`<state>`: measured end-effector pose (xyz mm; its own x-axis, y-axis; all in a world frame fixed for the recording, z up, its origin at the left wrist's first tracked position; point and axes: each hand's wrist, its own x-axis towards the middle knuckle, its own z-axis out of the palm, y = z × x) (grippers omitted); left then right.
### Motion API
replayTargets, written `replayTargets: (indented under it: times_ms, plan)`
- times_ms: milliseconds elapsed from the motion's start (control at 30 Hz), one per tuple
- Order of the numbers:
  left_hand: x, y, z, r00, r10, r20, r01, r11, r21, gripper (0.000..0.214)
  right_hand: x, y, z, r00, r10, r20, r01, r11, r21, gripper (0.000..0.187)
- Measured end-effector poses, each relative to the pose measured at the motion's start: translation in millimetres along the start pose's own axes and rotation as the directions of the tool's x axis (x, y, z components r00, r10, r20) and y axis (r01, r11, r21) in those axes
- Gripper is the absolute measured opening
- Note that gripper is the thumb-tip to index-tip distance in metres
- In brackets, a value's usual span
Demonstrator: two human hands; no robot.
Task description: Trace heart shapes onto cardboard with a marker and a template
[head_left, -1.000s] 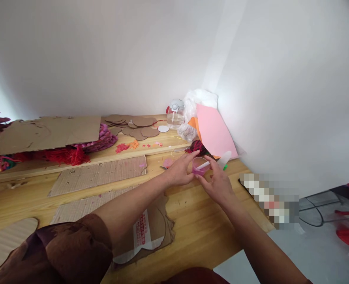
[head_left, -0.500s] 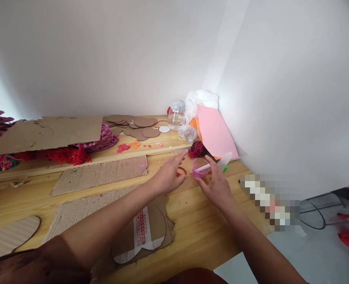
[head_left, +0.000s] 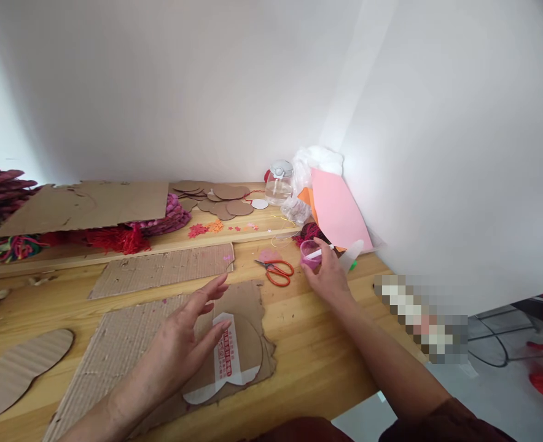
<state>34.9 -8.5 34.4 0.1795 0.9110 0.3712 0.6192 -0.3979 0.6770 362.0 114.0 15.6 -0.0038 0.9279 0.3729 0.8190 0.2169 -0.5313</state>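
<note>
My right hand (head_left: 329, 275) is wrapped round a small pink see-through cup (head_left: 308, 261) with a white stick (head_left: 315, 252) leaning in it. My left hand (head_left: 186, 337), fingers spread and holding nothing, hovers over a large corrugated cardboard sheet (head_left: 124, 334). On that sheet lies a rounded cardboard cutout (head_left: 248, 341) with white tape and red print. Scissors (head_left: 278, 272) with orange-red handles rest on the table between the two hands. A ball of dark red yarn (head_left: 309, 232) sits just behind the cup.
A cardboard strip (head_left: 161, 270) and a sole-shaped cutout (head_left: 27, 371) lie at left. Behind are yarn bundles (head_left: 119, 238), stacked cardboard ovals (head_left: 230, 193), small felt-like shapes (head_left: 198, 230), a clear bottle (head_left: 278, 190) and pink sheets (head_left: 338, 209). The table's right edge is near my right forearm.
My left hand has drawn back toward me and to the left, away from the cup, uncovering the scissors. My right hand stays at the cup.
</note>
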Motion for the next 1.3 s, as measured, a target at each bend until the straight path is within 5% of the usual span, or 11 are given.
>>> replayTargets:
  times_ms: [300,433,567,667,733,800,967,1133,1300]
  plan:
    - [-13,-30,6.9,0.982,-0.045,-0.184,0.039,0.999,-0.033,0.047,4,-9,1,0.995,0.056,0.085,-0.049,0.996,-0.076,0.079]
    - [-13,-39,9.0,0.951,-0.015,-0.308,0.003,0.999,-0.04,0.036,-8,-16,-25,0.991,0.038,0.132,-0.011,0.98,-0.199,0.084]
    - [-17,-46,5.8,0.952,0.043,-0.302,-0.031,0.999,0.044,0.029,2,-38,-64,0.976,0.054,0.212,0.005,0.963,-0.269,0.054]
    - [-16,-49,2.9,0.956,0.173,-0.237,-0.141,0.979,0.147,0.034,36,-61,-75,0.958,-0.008,0.287,0.057,0.985,-0.162,0.035]
    - [-14,-51,2.0,0.943,0.254,-0.216,-0.201,0.95,0.24,0.047,69,-71,-66,0.922,-0.025,0.385,0.062,0.995,-0.081,0.038]
    - [-12,-53,1.8,0.928,0.299,-0.223,-0.218,0.919,0.328,0.055,105,-78,-46,0.912,-0.029,0.409,0.055,0.997,-0.053,0.021]
    - [-16,-60,2.3,0.926,0.32,-0.202,-0.246,0.914,0.322,0.046,200,-90,5,0.971,0.028,0.239,-0.008,0.997,-0.081,0.064]
    - [-20,-53,1.5,0.938,0.272,-0.216,-0.227,0.951,0.211,0.016,277,-102,20,0.996,0.054,0.069,-0.043,0.986,-0.162,0.082]
    - [-13,-42,-4.7,0.954,0.257,-0.152,-0.189,0.914,0.359,0.039,325,-97,31,0.984,0.158,0.082,-0.14,0.972,-0.188,0.111]
